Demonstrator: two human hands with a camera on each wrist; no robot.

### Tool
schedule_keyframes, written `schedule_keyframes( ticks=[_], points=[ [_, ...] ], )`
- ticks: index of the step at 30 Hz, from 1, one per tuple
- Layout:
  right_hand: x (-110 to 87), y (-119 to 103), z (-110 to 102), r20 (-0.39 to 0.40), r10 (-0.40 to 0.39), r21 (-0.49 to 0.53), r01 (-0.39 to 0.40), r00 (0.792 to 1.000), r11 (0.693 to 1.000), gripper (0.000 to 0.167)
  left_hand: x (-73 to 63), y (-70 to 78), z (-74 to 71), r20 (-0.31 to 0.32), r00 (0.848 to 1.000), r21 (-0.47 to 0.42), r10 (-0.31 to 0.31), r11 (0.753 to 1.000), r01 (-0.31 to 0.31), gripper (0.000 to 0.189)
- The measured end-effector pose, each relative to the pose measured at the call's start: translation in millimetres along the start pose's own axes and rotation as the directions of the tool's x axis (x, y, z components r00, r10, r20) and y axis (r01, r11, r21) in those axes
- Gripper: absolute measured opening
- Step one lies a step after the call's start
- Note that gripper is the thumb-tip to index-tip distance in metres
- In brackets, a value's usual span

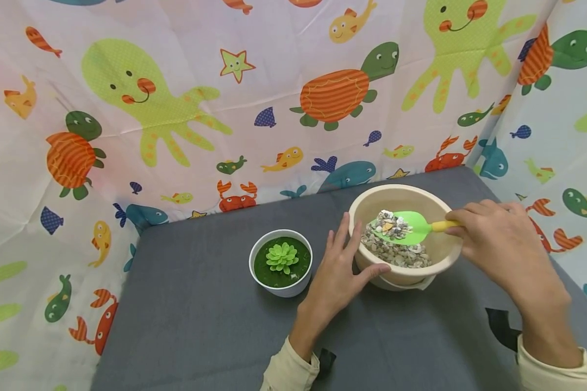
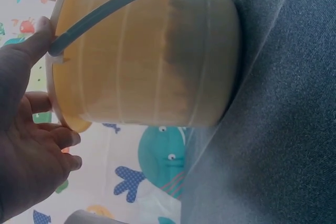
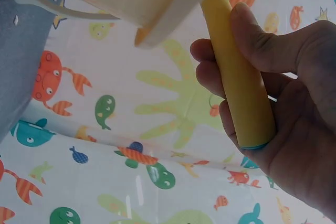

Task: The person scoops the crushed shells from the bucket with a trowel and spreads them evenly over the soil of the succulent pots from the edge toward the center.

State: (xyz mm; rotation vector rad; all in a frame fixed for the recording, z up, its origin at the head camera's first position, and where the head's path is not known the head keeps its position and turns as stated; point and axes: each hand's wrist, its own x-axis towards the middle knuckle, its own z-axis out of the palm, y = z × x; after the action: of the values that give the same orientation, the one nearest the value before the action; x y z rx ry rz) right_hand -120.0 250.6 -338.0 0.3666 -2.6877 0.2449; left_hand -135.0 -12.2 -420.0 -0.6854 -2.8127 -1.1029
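Observation:
A cream bucket (image 1: pixel 401 190) stands on the grey cloth with small pebbles (image 1: pixel 396 255) inside. At its near-left rim my left hand (image 1: pixel 335 274) holds the edge, thumb and fingers spread along it; the left wrist view shows the hand (image 2: pixel 37 145) at the rim from the side. My right hand (image 1: pixel 494 244) grips the yellow handle (image 3: pixel 236 72) of a small toy shovel, fingers wrapped round it. The shovel's green blade (image 1: pixel 413 228) is over the bucket's opening, carrying a heap of pebbles and shell pieces (image 1: pixel 390 225).
Left of the bucket sits a white pot (image 1: pixel 286 290) with a green succulent (image 1: pixel 281 257) on a dark green surface. A bucket handle (image 2: pixel 121 1) hangs against the bucket's side. Sea-animal printed fabric (image 1: pixel 254 136) rises behind the grey cloth (image 1: pixel 191 304) and along both sides.

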Motion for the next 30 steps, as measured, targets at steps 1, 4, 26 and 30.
schedule_keyframes(
  ticks=[1,4,26,30],
  points=[
    [0.0,-0.2,-1.3,-0.007,-0.002,-0.004,0.002,1.0,1.0,0.034,0.1,-0.6,0.0,-0.006,1.0,0.008,0.001,1.0,-0.001,0.092],
    [-0.1,-0.8,-4.1,-0.032,-0.006,-0.026,0.005,0.999,1.0,0.031,0.4,-1.9,-0.4,-0.016,1.0,0.02,0.001,1.0,-0.001,0.093],
    [-2.0,-11.7,-28.2,-0.207,-0.133,-0.027,0.13,0.969,0.991,0.017,0.1,-5.0,-5.8,0.002,0.996,0.176,0.086,0.981,-0.085,0.112],
    [-3.2,-13.6,-29.5,-0.212,-0.141,-0.025,0.139,0.967,0.99,0.018,-4.4,-5.8,-9.5,0.001,0.996,0.202,0.092,0.975,-0.09,0.11]
  ],
)
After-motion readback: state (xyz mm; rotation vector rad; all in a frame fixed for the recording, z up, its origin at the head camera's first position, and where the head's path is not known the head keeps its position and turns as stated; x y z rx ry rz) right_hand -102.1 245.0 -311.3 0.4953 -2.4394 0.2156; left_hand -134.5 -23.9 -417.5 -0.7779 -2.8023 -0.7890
